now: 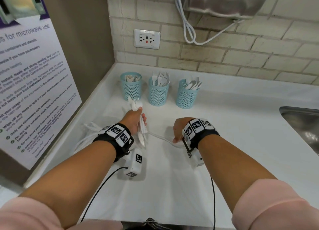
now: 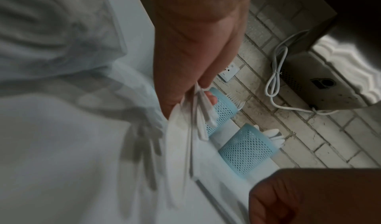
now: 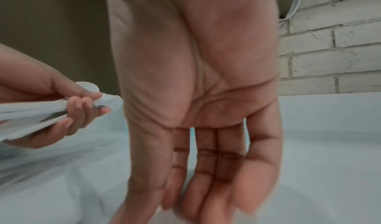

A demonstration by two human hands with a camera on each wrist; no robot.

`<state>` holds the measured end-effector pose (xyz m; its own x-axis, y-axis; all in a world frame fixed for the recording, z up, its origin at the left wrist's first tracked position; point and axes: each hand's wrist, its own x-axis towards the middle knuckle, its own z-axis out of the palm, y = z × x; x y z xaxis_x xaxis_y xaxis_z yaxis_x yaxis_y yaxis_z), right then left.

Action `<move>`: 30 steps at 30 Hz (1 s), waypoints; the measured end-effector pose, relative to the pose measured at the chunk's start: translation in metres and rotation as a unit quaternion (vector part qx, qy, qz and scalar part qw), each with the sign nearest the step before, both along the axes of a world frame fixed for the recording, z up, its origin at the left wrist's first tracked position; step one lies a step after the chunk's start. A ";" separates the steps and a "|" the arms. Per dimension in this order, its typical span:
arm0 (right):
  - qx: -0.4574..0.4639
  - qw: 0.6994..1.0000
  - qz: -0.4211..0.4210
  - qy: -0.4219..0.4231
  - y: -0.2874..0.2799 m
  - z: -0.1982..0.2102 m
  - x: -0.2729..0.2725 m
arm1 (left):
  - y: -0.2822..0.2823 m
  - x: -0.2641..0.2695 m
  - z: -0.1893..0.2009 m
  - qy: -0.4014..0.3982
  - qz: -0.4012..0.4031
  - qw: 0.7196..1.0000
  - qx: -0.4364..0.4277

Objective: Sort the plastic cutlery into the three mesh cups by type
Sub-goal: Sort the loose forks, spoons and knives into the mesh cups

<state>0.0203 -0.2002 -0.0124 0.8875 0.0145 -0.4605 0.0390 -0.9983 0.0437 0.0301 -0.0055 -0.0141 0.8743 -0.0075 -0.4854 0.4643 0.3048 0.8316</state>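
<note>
Three light-blue mesh cups stand in a row at the back of the white counter (image 1: 224,134). The left cup (image 1: 131,90) holds knives, the middle cup (image 1: 158,94) forks, the right cup (image 1: 187,96) spoons. My left hand (image 1: 133,120) grips a bundle of white plastic cutlery (image 1: 136,106) just in front of the left cup; the bundle (image 2: 191,129) fans out below the fingers. My right hand (image 1: 179,129) hovers palm down with fingers straight (image 3: 206,162) and holds nothing. A single white piece (image 1: 160,137) lies on the counter beside its thumb.
More white cutlery (image 1: 84,136) lies in a loose pile left of my left wrist. A steel sink (image 1: 303,126) is at the right edge. A poster (image 1: 31,74) covers the left wall. A wall outlet (image 1: 147,39) and a white cable (image 1: 188,31) hang above the cups.
</note>
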 end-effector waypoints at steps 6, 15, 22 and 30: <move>0.071 0.996 -0.037 -0.042 0.011 -0.001 -0.005 | -0.010 -0.009 -0.005 0.008 -0.052 0.999 0.014; 0.073 0.995 -0.038 -0.048 0.006 -0.011 -0.014 | -0.031 -0.027 -0.004 -0.022 -0.112 0.993 0.001; 0.337 0.924 -0.153 -0.099 0.000 0.001 -0.013 | -0.029 -0.028 -0.003 -0.045 -0.107 0.993 0.029; 0.625 0.660 -0.351 -0.223 0.001 0.008 -0.010 | -0.024 -0.024 -0.005 -0.062 -0.079 0.995 0.007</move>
<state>0.0108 -0.1995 -0.0041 0.9210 -0.3512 -0.1685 -0.1908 -0.0298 -0.9812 0.0065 -0.0297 -0.0188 0.9161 -0.1428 -0.3747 0.3987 0.2245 0.8892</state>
